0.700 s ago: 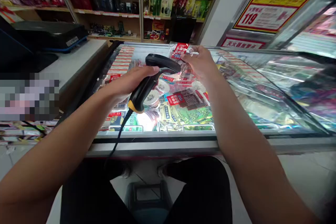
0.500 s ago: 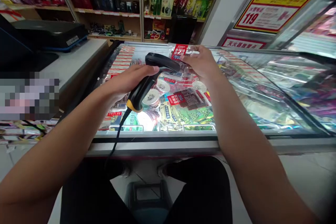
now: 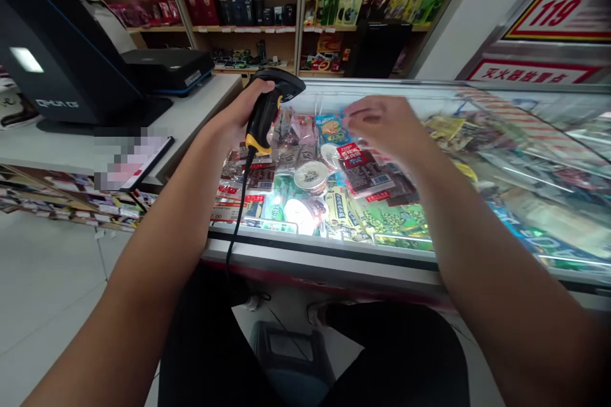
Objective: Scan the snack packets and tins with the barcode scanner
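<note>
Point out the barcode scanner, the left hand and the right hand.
barcode scanner [image 3: 281,81], head view, on its black head.
left hand [image 3: 238,117], head view, back of hand.
right hand [image 3: 384,127], head view, back of hand.

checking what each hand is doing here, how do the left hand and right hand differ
The left hand is shut around the black and yellow scanner, gripping its handle; the right hand holds nothing, its fingers loose and blurred. The left hand sits near the glass counter's left end, the right hand nearer the middle above the snack packets. Both hover over the counter, arms bare.
</note>
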### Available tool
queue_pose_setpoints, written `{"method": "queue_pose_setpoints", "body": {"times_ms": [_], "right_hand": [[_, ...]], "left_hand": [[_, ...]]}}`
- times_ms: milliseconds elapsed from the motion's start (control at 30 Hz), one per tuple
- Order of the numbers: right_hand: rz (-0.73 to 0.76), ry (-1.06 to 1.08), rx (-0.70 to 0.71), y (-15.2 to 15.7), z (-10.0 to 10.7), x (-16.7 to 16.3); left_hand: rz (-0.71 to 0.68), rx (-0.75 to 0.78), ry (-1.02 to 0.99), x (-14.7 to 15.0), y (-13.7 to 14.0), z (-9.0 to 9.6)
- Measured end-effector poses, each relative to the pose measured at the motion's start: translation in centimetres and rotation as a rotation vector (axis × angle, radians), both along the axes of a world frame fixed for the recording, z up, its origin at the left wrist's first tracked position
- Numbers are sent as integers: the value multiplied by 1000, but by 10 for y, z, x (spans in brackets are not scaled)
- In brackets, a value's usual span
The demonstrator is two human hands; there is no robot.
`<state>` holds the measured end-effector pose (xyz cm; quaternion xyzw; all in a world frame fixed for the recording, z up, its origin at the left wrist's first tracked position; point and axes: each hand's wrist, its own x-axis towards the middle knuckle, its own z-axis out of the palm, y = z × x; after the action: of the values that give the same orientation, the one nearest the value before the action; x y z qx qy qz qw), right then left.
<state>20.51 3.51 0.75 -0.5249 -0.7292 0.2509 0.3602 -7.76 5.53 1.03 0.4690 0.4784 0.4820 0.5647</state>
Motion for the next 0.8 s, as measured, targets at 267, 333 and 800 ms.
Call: {"method": "queue_pose_setpoints", "body": {"times_ms": [267, 333, 800], "right_hand": [[184, 464, -649, -19, -42, -79], [184, 543, -705, -15, -49, -86], [81, 214, -455, 5, -49, -103]], "left_hand": [[-37, -101, -239, -6, 23, -43], [-57, -86, -298, -6, 26, -47], [-35, 52, -284, 17, 14, -34]]}}
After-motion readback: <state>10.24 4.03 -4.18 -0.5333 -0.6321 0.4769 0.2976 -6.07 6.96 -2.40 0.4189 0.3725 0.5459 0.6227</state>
